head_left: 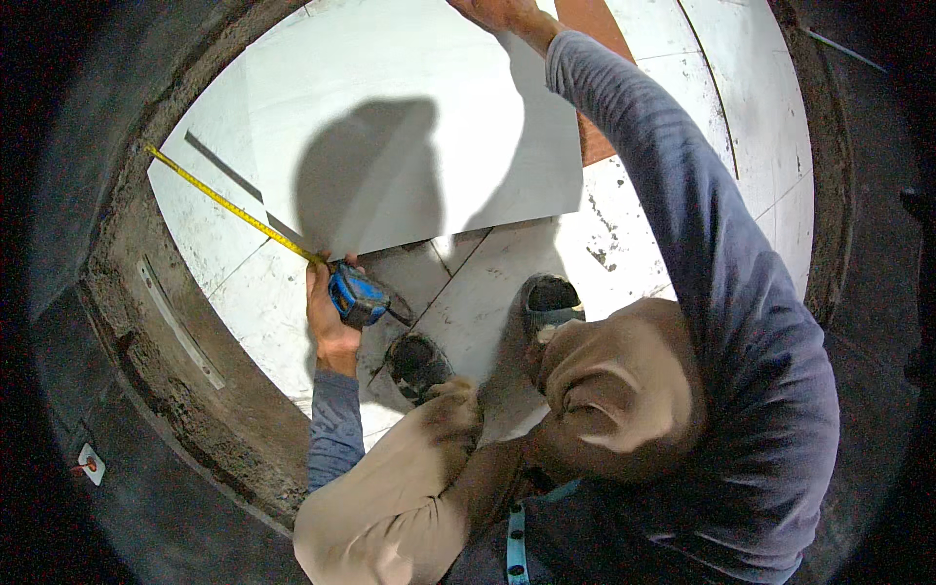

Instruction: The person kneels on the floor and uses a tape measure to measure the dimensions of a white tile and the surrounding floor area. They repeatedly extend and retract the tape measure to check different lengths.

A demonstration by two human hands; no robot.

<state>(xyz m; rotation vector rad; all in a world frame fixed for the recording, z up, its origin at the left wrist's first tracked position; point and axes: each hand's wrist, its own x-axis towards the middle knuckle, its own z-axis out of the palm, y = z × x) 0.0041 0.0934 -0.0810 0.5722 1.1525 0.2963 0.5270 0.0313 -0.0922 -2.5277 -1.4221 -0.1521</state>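
Observation:
My left hand [327,317] is closed around a blue and black tape measure [358,292], low over the floor. Its yellow blade [219,202] runs out to the upper left, where the tip meets the base of the wall. A large pale flat panel [507,166] lies in front of me, with its near edge just beyond the tape case. At the top of the view my right hand [497,14] reaches over the panel's far part. The picture's edge cuts off its fingers, so their grip is hidden.
White, stained tiles [624,214] with dark joints surround my shoes. A thin grey strip [222,166] lies beside the blade. On the left, a metal bar [175,317] rests along the rough wall base. A reddish-brown board [597,136] shows past the panel. A wall box [91,465] has red wire.

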